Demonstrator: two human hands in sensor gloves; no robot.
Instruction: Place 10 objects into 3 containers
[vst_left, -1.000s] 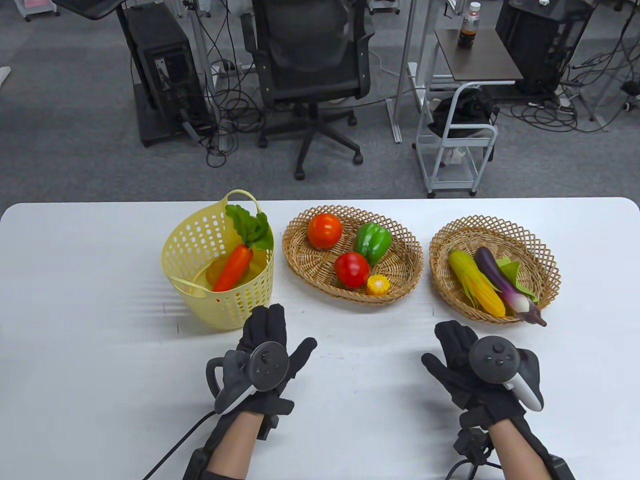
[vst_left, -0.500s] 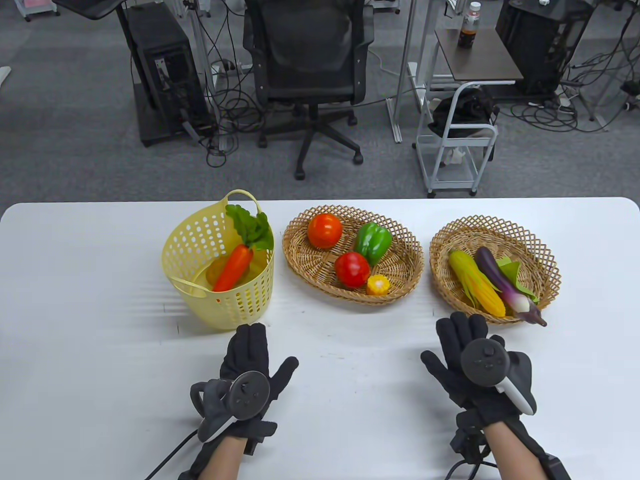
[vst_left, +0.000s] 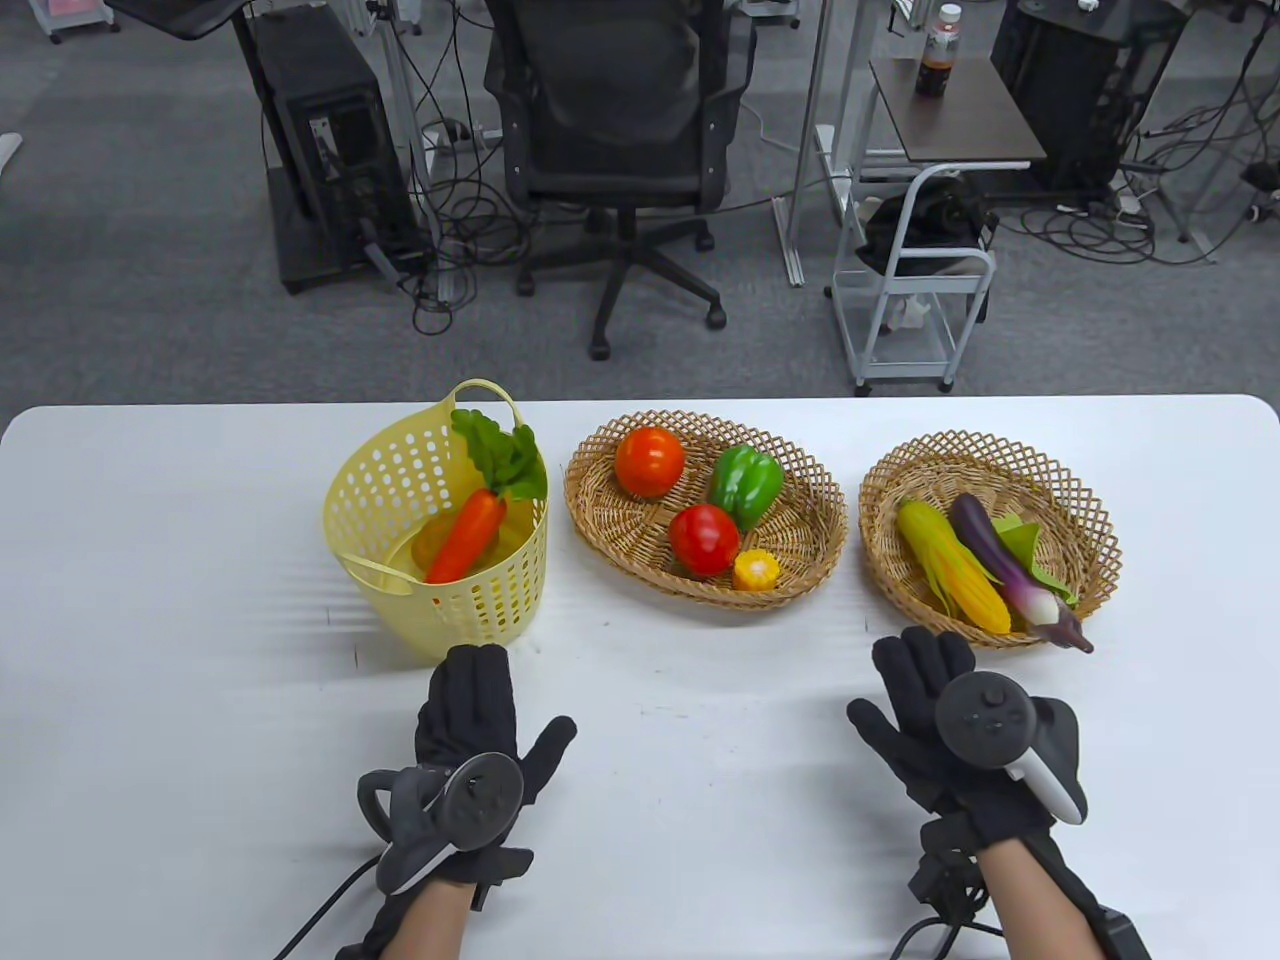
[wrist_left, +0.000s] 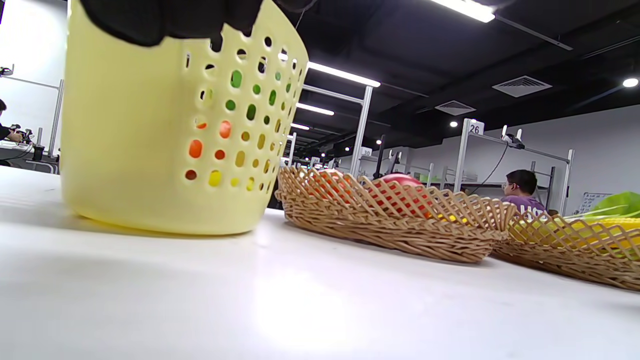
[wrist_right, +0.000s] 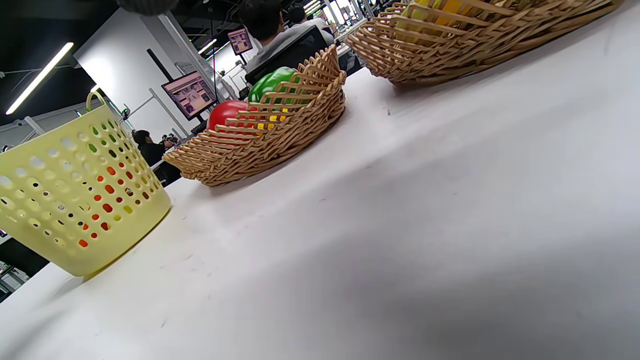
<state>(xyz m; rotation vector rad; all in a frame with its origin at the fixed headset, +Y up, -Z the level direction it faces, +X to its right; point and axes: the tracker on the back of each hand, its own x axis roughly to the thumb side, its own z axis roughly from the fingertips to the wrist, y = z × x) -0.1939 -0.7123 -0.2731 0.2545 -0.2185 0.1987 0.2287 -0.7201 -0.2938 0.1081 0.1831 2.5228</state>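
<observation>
Both hands lie flat on the white table (vst_left: 150, 600), fingers extended, holding nothing: left hand (vst_left: 470, 735) just below the yellow perforated plastic basket (vst_left: 400, 480), right hand (vst_left: 935, 715) below the round wicker basket (vst_left: 890, 570). Inside the yellow basket, an orange carrot (vst_left: 466, 535) leans, leafy end pointing up toward the far rim. Corn cob (vst_left: 955, 568) and purple eggplant (vst_left: 1005, 565) lie parallel on a diagonal.

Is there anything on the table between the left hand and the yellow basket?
Nothing visible. The left hand lies flat just in front of the yellow basket, fingertips near its base, with only bare white table between them.
</observation>
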